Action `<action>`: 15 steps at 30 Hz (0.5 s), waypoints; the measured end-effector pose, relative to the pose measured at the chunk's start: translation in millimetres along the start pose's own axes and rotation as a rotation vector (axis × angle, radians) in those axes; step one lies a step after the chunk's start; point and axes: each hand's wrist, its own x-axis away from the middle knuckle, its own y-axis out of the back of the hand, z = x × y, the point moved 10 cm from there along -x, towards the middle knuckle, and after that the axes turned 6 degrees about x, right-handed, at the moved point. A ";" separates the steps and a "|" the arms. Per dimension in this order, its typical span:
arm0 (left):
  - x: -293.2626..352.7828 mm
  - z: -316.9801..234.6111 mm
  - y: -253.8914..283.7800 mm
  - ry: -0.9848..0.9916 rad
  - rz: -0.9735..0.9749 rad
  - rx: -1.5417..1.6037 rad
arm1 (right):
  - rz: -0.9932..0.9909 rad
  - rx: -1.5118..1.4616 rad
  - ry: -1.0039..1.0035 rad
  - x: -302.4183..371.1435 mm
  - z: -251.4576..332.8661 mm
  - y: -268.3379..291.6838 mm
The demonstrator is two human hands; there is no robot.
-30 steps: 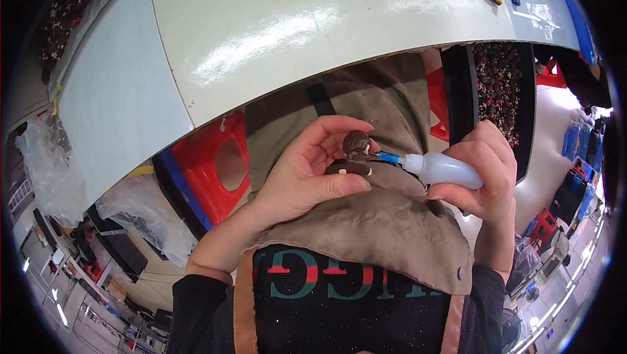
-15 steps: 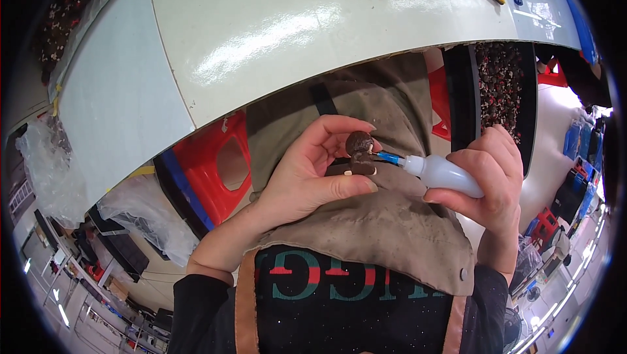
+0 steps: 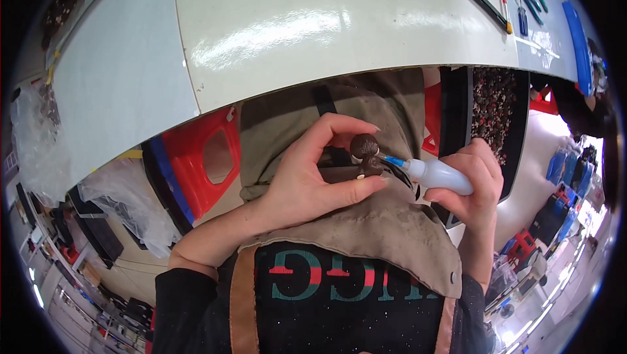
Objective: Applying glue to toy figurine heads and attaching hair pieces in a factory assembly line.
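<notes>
My left hand (image 3: 307,181) pinches a small dark brown rounded part (image 3: 366,155) between thumb and fingers, held over my lap. My right hand (image 3: 473,184) grips a small white squeeze bottle (image 3: 441,176) with a blue nozzle. The nozzle tip touches the brown part. Both hands hover above my brown apron (image 3: 366,236), below the edge of the white table (image 3: 313,27).
A red plastic stool (image 3: 202,158) stands under the table on my left, beside clear plastic bags (image 3: 124,204). Pens and thin tools (image 3: 516,1) lie at the table's far right. A dark tray of small speckled pieces (image 3: 493,106) sits on my right.
My right hand and the bottle have shifted slightly lower and to the right. The nozzle stays at the brown part. My left hand has barely moved.
</notes>
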 end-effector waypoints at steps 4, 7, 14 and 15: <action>0.0 -11.9 4.2 -0.118 -0.048 -0.156 | -0.003 -0.117 -0.086 8.4 -12.7 -11.1; -1.7 -16.2 4.7 -0.100 -0.061 -0.234 | -0.031 -0.218 -0.181 14.1 -24.0 -17.6; -10.4 -25.1 4.9 -0.086 -0.127 -0.054 | -0.183 -0.572 -0.427 34.4 -70.9 0.3; -13.5 -18.2 2.6 -0.022 -0.144 0.082 | -0.264 -0.593 -0.457 39.0 -90.6 10.4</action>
